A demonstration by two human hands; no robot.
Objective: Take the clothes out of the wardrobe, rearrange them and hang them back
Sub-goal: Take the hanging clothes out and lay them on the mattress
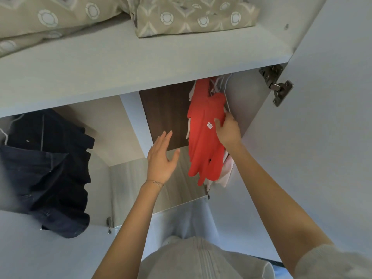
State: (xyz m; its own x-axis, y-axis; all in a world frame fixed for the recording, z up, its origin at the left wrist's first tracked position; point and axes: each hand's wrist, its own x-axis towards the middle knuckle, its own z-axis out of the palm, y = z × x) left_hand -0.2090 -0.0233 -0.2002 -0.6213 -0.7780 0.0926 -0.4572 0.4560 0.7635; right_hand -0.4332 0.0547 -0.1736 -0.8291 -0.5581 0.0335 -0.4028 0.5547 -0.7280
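Note:
A red garment (203, 135) hangs on a thin hanger (225, 91) at the right end of the wardrobe's right compartment, with pale pink and white clothes (226, 168) behind it. My right hand (227, 130) grips the red garment's right edge near a small white label. My left hand (162, 158) is raised in the compartment to the left of the red garment, fingers spread, touching nothing. Dark navy clothes (48, 170) hang in the left compartment.
A white shelf (120, 71) runs across above the clothes, carrying beige patterned bedding (193, 15). A white divider panel (134, 121) splits the two compartments. The open right door (326, 117) with a metal hinge (277, 87) stands close to my right arm.

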